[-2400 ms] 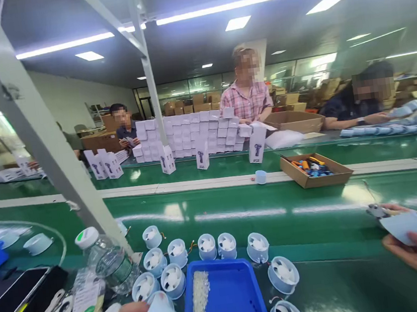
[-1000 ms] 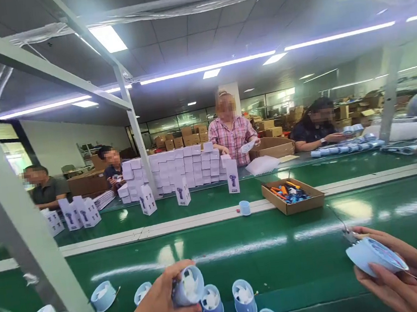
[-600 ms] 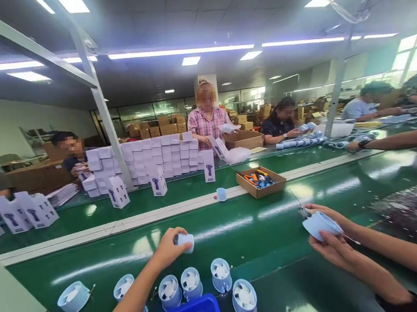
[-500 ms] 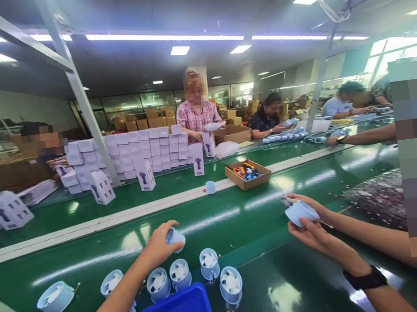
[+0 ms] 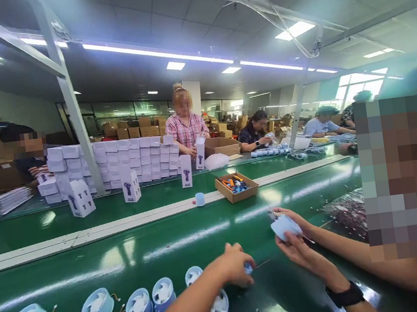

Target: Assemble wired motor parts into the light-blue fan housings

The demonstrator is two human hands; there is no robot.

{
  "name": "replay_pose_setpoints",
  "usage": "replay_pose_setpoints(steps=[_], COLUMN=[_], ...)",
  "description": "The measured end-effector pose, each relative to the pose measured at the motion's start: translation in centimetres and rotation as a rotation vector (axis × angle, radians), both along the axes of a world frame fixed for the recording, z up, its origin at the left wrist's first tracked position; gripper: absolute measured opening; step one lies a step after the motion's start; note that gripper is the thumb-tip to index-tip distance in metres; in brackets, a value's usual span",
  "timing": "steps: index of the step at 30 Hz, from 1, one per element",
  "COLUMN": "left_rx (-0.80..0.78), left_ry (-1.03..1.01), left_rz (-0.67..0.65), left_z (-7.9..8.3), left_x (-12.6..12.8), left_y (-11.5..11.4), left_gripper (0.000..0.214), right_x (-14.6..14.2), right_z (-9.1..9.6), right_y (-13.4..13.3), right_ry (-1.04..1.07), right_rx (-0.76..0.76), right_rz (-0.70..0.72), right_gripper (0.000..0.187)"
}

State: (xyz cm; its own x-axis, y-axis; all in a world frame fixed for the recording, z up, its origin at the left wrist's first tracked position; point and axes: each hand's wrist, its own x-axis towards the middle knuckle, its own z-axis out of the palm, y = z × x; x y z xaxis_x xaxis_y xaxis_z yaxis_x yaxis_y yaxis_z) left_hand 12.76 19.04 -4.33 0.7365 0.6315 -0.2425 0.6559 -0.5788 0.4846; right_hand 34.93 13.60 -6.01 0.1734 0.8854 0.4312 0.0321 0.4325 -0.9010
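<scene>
Pale blue fan housings (image 5: 139, 307) (white blades) on glossy green belt (image 5: 158, 243)

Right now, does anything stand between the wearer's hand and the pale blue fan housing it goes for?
Nothing visible: the left hand closes on the pale blue round plastic fan housing on the green conveyor belt. A co-worker's hands are apart, to its right.

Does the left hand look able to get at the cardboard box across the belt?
Probably not: the left hand grips a fan housing, and the cardboard box lies far across the belt.
</scene>
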Motion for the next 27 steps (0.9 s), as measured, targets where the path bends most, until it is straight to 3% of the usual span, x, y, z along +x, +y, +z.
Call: replay_pose_setpoints(steps=[3,5,8,10,13,14,16,18,20,23,25,27], left_rx=[-0.095,-0.080,-0.016,0.012,-0.052,-0.085,-0.136,-0.146,-0.110,0.026,0.127,0.191], left_ry=[-0.050,-0.110,-0.043,0.105,0.284,0.314,0.331,0.305,0.250,0.108,-0.032,-0.194], left_rz=[-0.043,0.008,0.256,0.508,0.774,0.830,0.913,0.976,1.029,1.088,1.093,1.075], left_z=[0.1,1.0,2.7,3.5,3.2,2.8,2.0,1.3,1.3,2.9,4.9,7.3], left_x=[0.0,-3.3,-12.2,-18.8,-26.0,-27.3,-28.4,-28.2,-27.5,-26.6,-26.2,-26.0], left_y=[-0.4,0.0,0.3,-0.1,-1.1,-1.4,-2.0,-2.3,-2.5,-3.4,-5.2,-7.9], left_gripper=[0.044,0.047,0.037,0.032,0.033,0.033,0.032,0.033,0.032,0.032,0.031,0.029], right_x=[0.3,1.2,3.9,5.9,6.3,5.0,-0.2,-8.0,-16.4,-25.6,-28.6,-29.7], right_z=[0.2,-0.2,-1.8,-2.6,-1.9,-1.1,0.4,1.1,0.4,-2.4,-4.3,-5.6], right_y=[0.0,0.2,0.8,1.2,0.6,-0.1,-2.4,-5.6,-8.7,-11.3,-11.4,-10.9], right_ry=[0.029,-0.004,-0.275,-0.462,-0.530,-0.498,-0.338,-0.145,-0.076,-0.120,-0.144,-0.157], right_rx=[-0.064,-0.073,0.018,0.070,0.076,0.083,0.109,0.054,-0.038,-0.106,-0.144,-0.201], right_rz=[0.029,0.034,0.034,0.037,0.044,0.051,0.079,0.167,0.210,0.297,0.336,0.374], right_gripper=[0.029,0.028,0.033,0.056,0.059,0.053,0.034,0.015,0.020,0.028,0.028,0.029])
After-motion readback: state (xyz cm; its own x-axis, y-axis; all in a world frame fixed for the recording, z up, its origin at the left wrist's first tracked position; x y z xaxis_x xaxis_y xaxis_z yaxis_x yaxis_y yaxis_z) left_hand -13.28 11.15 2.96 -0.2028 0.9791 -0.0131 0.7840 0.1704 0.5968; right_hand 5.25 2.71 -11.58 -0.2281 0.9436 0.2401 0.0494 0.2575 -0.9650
